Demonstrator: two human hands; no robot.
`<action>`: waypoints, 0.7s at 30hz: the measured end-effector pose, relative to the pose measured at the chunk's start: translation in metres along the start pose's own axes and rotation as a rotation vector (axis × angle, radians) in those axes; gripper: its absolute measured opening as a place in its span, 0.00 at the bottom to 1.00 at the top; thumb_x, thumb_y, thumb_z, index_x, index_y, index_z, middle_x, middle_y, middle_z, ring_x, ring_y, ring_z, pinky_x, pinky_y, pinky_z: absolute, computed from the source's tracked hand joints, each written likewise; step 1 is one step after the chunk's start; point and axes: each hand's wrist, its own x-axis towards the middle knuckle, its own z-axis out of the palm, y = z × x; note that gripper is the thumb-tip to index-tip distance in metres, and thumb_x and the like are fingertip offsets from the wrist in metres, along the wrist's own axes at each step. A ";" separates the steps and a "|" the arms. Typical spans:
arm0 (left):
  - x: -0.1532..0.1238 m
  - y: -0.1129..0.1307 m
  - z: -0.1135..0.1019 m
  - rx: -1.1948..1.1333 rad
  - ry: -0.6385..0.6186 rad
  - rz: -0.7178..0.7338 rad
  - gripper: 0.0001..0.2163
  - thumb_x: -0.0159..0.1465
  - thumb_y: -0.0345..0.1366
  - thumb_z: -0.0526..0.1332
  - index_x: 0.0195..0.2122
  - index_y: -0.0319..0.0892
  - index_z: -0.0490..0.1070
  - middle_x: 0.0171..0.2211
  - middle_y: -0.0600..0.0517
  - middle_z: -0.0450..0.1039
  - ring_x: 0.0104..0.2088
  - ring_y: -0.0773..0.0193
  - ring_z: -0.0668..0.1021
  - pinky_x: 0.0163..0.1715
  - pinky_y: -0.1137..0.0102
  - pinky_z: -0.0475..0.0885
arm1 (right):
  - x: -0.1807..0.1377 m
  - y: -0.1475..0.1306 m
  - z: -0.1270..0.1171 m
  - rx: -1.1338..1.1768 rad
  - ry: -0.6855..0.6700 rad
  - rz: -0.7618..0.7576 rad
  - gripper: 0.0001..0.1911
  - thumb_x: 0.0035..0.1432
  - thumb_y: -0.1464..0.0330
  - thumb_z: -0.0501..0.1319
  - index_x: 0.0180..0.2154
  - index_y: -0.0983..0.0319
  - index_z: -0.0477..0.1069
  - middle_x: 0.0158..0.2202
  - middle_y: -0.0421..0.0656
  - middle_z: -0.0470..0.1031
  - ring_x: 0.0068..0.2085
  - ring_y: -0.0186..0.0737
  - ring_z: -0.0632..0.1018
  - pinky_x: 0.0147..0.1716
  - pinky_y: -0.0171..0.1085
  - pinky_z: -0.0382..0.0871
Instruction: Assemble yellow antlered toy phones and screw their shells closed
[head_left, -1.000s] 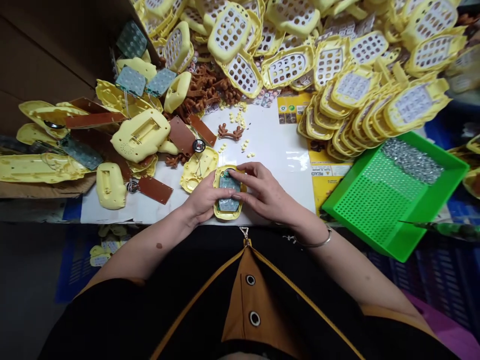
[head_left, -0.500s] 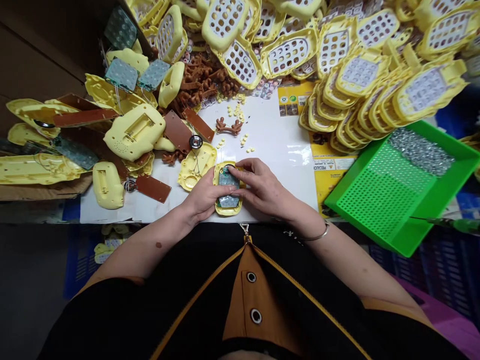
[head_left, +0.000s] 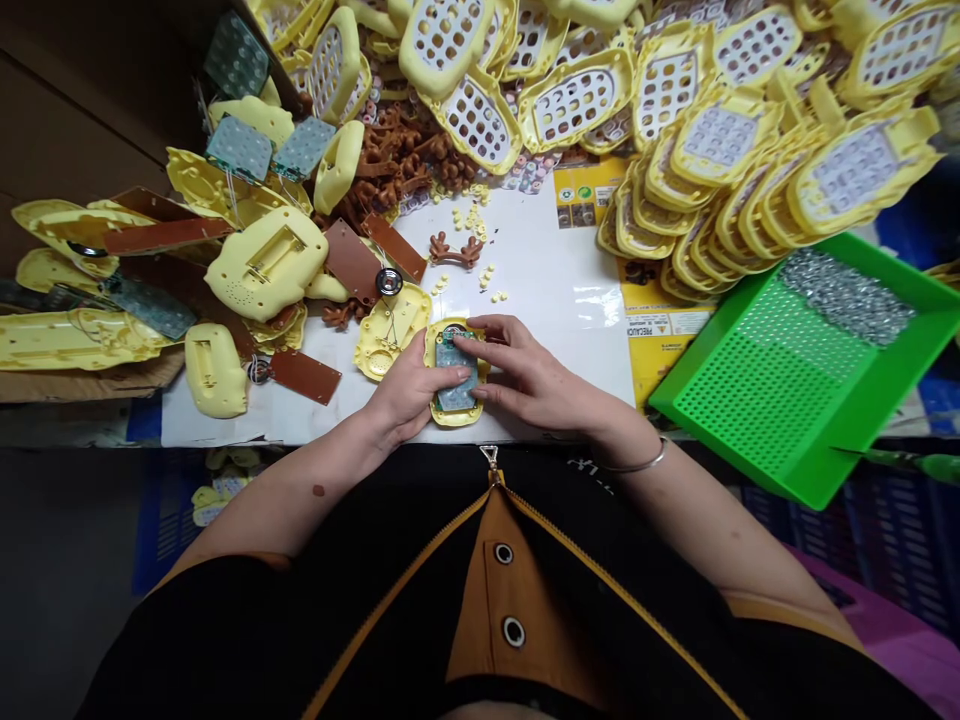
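Note:
A small yellow plastic shell (head_left: 453,412) lies on the white sheet (head_left: 547,290) near the table's front edge, with a grey-green keypad board (head_left: 454,385) set inside it. My left hand (head_left: 409,392) curls round the shell's left side, thumb pressed on the board. My right hand (head_left: 529,375) covers its right side, fingertips pressing on the board's top edge. Another open yellow shell (head_left: 390,330) with wires and a small round speaker (head_left: 388,281) lies just left of my hands.
Heaps of yellow perforated covers (head_left: 720,140) fill the back and right. Brown antler pieces (head_left: 409,160), brown boards (head_left: 352,262) and yellow shells (head_left: 262,262) lie left. A green perforated tray (head_left: 757,390) with a pile of screws (head_left: 844,295) stands at right. Small yellow buttons (head_left: 472,220) are scattered behind my hands.
My hands stay on the shell; the right fingertips have shifted slightly along the board's top edge and the left thumb now presses on the board. The view has tilted a little.

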 end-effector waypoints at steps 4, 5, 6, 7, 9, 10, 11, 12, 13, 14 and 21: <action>0.001 -0.002 0.001 -0.007 0.013 0.025 0.26 0.45 0.23 0.68 0.46 0.41 0.65 0.40 0.51 0.74 0.39 0.60 0.77 0.38 0.65 0.73 | 0.000 0.000 0.002 0.011 0.003 0.002 0.31 0.59 0.69 0.60 0.63 0.50 0.56 0.58 0.50 0.55 0.60 0.50 0.63 0.59 0.56 0.62; 0.001 -0.003 0.001 -0.009 0.015 0.027 0.26 0.46 0.23 0.68 0.46 0.41 0.64 0.40 0.51 0.74 0.38 0.60 0.78 0.38 0.65 0.73 | 0.000 0.001 0.002 0.009 0.003 -0.004 0.32 0.59 0.69 0.60 0.63 0.50 0.55 0.58 0.49 0.55 0.60 0.50 0.63 0.59 0.56 0.62; 0.001 -0.003 0.001 -0.009 0.017 0.030 0.26 0.46 0.22 0.68 0.46 0.40 0.64 0.40 0.51 0.74 0.38 0.60 0.78 0.38 0.65 0.73 | 0.001 0.001 0.002 0.006 0.002 -0.010 0.32 0.59 0.69 0.60 0.63 0.49 0.55 0.58 0.49 0.55 0.60 0.50 0.63 0.59 0.56 0.62; 0.001 -0.004 0.000 -0.010 0.018 0.032 0.26 0.46 0.22 0.68 0.46 0.40 0.64 0.40 0.51 0.74 0.38 0.60 0.78 0.37 0.65 0.73 | 0.001 0.001 0.002 0.003 0.002 -0.015 0.32 0.59 0.69 0.60 0.63 0.49 0.55 0.58 0.49 0.55 0.60 0.50 0.63 0.59 0.57 0.62; 0.001 -0.004 0.000 -0.011 0.019 0.038 0.26 0.46 0.22 0.68 0.46 0.40 0.64 0.40 0.51 0.74 0.38 0.60 0.78 0.37 0.65 0.74 | 0.001 0.001 0.001 -0.003 0.000 -0.023 0.33 0.59 0.70 0.59 0.63 0.48 0.54 0.58 0.48 0.55 0.60 0.51 0.63 0.59 0.57 0.62; 0.001 -0.005 0.000 -0.011 0.019 0.041 0.26 0.46 0.22 0.68 0.46 0.40 0.64 0.39 0.51 0.74 0.38 0.60 0.78 0.37 0.65 0.74 | 0.001 0.002 0.000 -0.005 0.000 -0.024 0.32 0.59 0.70 0.59 0.63 0.48 0.54 0.58 0.48 0.55 0.60 0.51 0.63 0.59 0.57 0.63; 0.001 -0.005 0.000 -0.010 0.019 0.044 0.25 0.46 0.22 0.68 0.46 0.41 0.64 0.39 0.51 0.74 0.38 0.60 0.78 0.37 0.65 0.74 | 0.001 0.002 0.000 -0.007 0.000 -0.026 0.32 0.59 0.70 0.59 0.63 0.48 0.54 0.58 0.48 0.55 0.60 0.51 0.63 0.58 0.57 0.63; 0.001 -0.005 0.000 -0.008 0.018 0.046 0.25 0.46 0.23 0.68 0.46 0.41 0.64 0.39 0.51 0.74 0.38 0.59 0.78 0.37 0.65 0.74 | 0.000 0.002 0.000 -0.008 0.001 -0.029 0.32 0.59 0.70 0.59 0.63 0.48 0.54 0.58 0.48 0.56 0.60 0.51 0.63 0.58 0.57 0.64; 0.001 -0.005 0.000 -0.005 0.018 0.049 0.25 0.46 0.23 0.68 0.45 0.41 0.64 0.39 0.51 0.74 0.38 0.59 0.78 0.37 0.64 0.73 | 0.000 0.003 0.000 -0.010 0.003 -0.032 0.32 0.59 0.70 0.59 0.63 0.48 0.55 0.58 0.49 0.56 0.60 0.50 0.63 0.57 0.57 0.64; 0.001 -0.005 0.000 -0.003 0.021 0.051 0.25 0.46 0.23 0.68 0.45 0.41 0.65 0.39 0.51 0.74 0.38 0.59 0.78 0.38 0.64 0.73 | 0.001 0.004 0.001 -0.012 0.006 -0.035 0.32 0.59 0.70 0.60 0.62 0.48 0.55 0.57 0.49 0.56 0.60 0.50 0.64 0.57 0.56 0.65; -0.003 0.003 0.002 0.074 0.022 0.021 0.24 0.46 0.25 0.69 0.44 0.41 0.66 0.38 0.51 0.76 0.37 0.59 0.79 0.40 0.63 0.74 | -0.003 -0.010 -0.002 -0.103 0.048 -0.039 0.29 0.61 0.69 0.58 0.62 0.53 0.55 0.59 0.51 0.56 0.61 0.50 0.64 0.57 0.55 0.67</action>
